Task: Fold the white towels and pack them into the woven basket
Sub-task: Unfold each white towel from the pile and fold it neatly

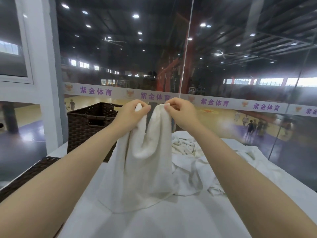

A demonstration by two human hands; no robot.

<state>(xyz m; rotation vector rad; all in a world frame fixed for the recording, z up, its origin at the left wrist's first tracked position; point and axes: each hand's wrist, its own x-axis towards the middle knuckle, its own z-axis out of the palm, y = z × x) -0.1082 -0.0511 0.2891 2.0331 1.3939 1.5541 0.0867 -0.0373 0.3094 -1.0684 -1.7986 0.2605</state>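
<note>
A white towel hangs lifted above the table, its lower edge resting on the white surface. My left hand grips one top corner and my right hand pinches the other, the two hands close together so the cloth sags in a loop between them. A dark brown woven basket stands at the back left, just left of my left hand. A heap of crumpled white towels lies to the right of the held towel.
The table is covered in a white sheet. A second dark woven piece lies at the left edge under my left forearm. A glass wall stands right behind the table, a white pillar at the left.
</note>
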